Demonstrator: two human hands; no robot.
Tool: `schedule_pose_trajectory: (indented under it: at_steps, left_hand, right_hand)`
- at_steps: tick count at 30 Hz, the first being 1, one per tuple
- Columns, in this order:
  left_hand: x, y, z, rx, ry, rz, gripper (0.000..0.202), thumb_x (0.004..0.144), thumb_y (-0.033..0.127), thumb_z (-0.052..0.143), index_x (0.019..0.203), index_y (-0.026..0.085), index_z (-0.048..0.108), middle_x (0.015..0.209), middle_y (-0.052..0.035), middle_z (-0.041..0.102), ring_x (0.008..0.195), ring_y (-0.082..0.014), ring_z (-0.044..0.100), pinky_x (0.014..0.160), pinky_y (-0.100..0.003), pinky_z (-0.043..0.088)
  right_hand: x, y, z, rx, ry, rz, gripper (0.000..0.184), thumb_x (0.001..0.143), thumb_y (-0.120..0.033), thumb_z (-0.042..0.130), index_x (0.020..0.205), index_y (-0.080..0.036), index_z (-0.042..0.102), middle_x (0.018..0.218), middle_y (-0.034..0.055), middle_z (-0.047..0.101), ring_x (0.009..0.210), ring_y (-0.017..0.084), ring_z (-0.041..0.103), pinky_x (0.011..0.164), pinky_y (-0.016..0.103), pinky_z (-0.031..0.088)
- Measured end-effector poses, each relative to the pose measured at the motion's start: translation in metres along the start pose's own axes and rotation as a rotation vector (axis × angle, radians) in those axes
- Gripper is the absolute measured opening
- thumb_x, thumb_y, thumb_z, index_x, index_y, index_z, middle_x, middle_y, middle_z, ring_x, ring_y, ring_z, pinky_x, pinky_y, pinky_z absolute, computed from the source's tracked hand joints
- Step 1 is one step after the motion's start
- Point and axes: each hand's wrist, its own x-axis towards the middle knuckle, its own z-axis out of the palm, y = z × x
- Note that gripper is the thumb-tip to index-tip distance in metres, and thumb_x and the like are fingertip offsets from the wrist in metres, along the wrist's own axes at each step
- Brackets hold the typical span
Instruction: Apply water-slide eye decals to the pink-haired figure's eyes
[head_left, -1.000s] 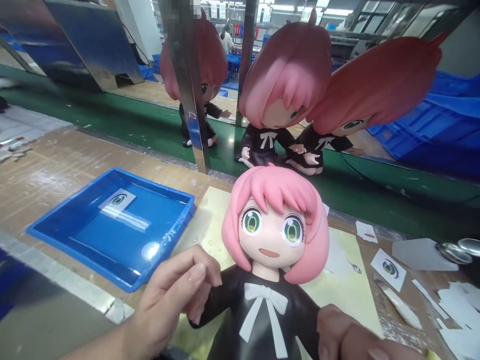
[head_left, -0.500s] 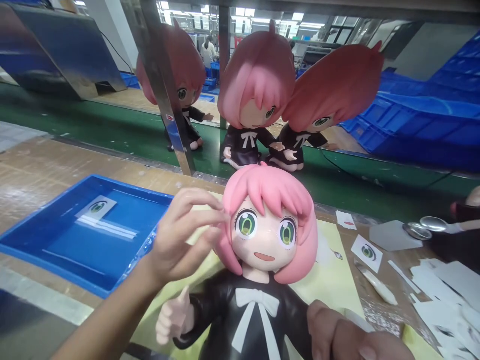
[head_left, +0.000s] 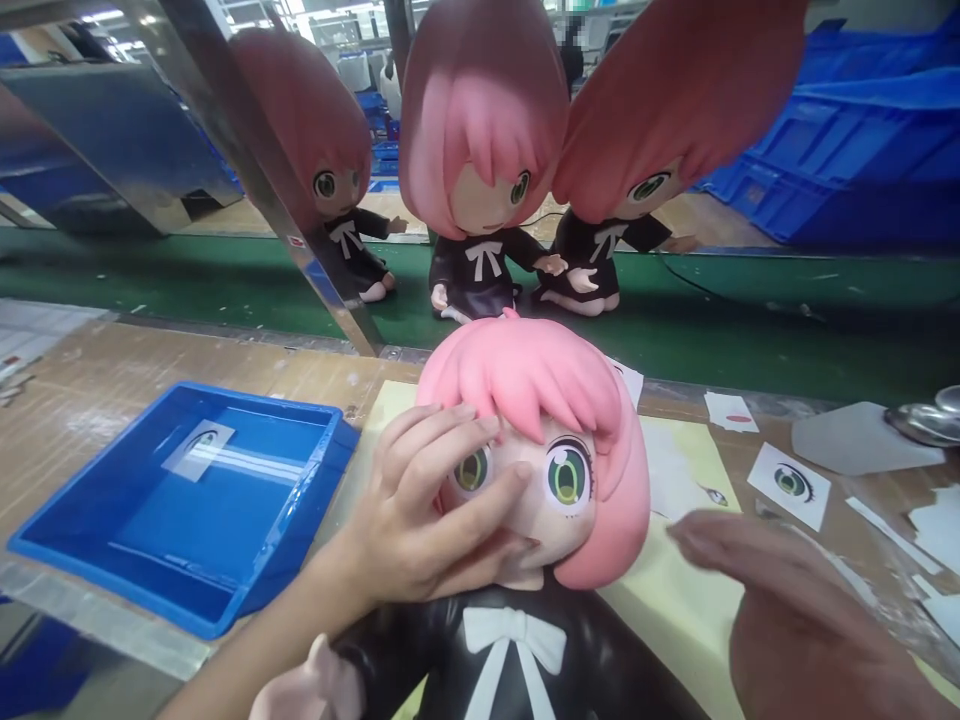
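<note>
A large doll point(head_left: 555, 450) with pink hair, big green eyes and a black dress with a white bow lies in front of me on a yellow mat point(head_left: 697, 600). My left hand point(head_left: 427, 520) wraps round the left side of its face, fingers spread beside its eye and over the cheek. My right hand point(head_left: 780, 610) hovers blurred at the lower right, fingers stretched out toward the doll's head and holding nothing.
A blue tray point(head_left: 45, 540) of water with an eye decal sheet point(head_left: 199, 448) stands at the left. Three similar dolls point(head_left: 480, 150) sit on the green belt point(head_left: 750, 330) behind. Eye decals point(head_left: 791, 485) and paper scraps lie at the right, with a metal bowl point(head_left: 926, 420).
My left hand moved from the doll's hair onto its face. My right hand let go of the doll's body and rose toward the head. The view came closer.
</note>
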Motion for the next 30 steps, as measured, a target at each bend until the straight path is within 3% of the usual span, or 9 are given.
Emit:
schedule_pose_trajectory:
  at_steps: [3,6,11,14,21,30]
  left_hand:
    - [0.003,0.0,-0.001,0.006,-0.019,0.012,0.033,0.092,0.028,0.062,0.121,0.012,0.067,0.131,-0.0189,0.051,0.127,-0.0338,0.051,0.108,-0.054,0.045]
    - [0.005,0.002,0.0,0.014,-0.023,0.03,0.033,0.089,0.026,0.064,0.119,0.012,0.069,0.131,-0.0182,0.052,0.127,-0.0349,0.05,0.107,-0.055,0.046]
    - [0.003,0.006,0.004,0.016,0.071,0.035,0.025,0.081,0.027,0.075,0.1,0.011,0.07,0.129,-0.0164,0.053,0.125,-0.0394,0.055,0.1,-0.058,0.052]
    - [0.003,0.009,0.006,0.053,0.125,0.004,0.018,0.081,0.026,0.071,0.095,0.015,0.07,0.127,-0.0135,0.054,0.123,-0.0358,0.057,0.1,-0.054,0.052]
    - [0.009,0.009,0.004,0.142,0.068,-0.008,0.035,0.09,0.039,0.059,0.115,0.019,0.074,0.123,-0.0123,0.054,0.123,-0.0295,0.047,0.106,-0.047,0.042]
    - [0.007,0.009,0.006,0.146,0.081,-0.023,0.034,0.09,0.04,0.058,0.112,0.022,0.076,0.122,-0.0122,0.057,0.12,-0.0293,0.047,0.107,-0.046,0.04]
  right_hand:
    - [0.031,-0.014,0.009,-0.303,-0.067,-0.125,0.039,0.101,-0.029,0.043,0.136,-0.026,0.061,0.134,0.0121,0.054,0.123,0.028,0.054,0.1,0.046,0.047]
    - [0.048,-0.017,0.023,-0.43,-0.092,-0.259,0.035,0.103,-0.03,0.046,0.133,-0.019,0.061,0.137,0.0146,0.049,0.13,0.028,0.048,0.109,0.044,0.039]
    - [0.051,-0.009,0.034,-0.434,-0.104,-0.268,0.039,0.103,-0.036,0.047,0.133,-0.016,0.062,0.136,0.0213,0.048,0.127,0.036,0.051,0.099,0.05,0.043]
    - [0.049,-0.006,0.035,-0.44,-0.103,-0.248,0.041,0.102,-0.039,0.05,0.133,-0.017,0.063,0.132,0.0234,0.051,0.121,0.041,0.054,0.091,0.054,0.045]
    - [0.054,-0.004,0.035,-0.512,-0.119,-0.305,0.045,0.1,-0.042,0.05,0.137,-0.019,0.062,0.128,0.022,0.053,0.113,0.04,0.057,0.082,0.049,0.047]
    - [0.058,-0.005,0.037,-0.53,-0.14,-0.305,0.046,0.1,-0.044,0.049,0.137,-0.02,0.062,0.125,0.0205,0.053,0.109,0.039,0.058,0.082,0.049,0.046]
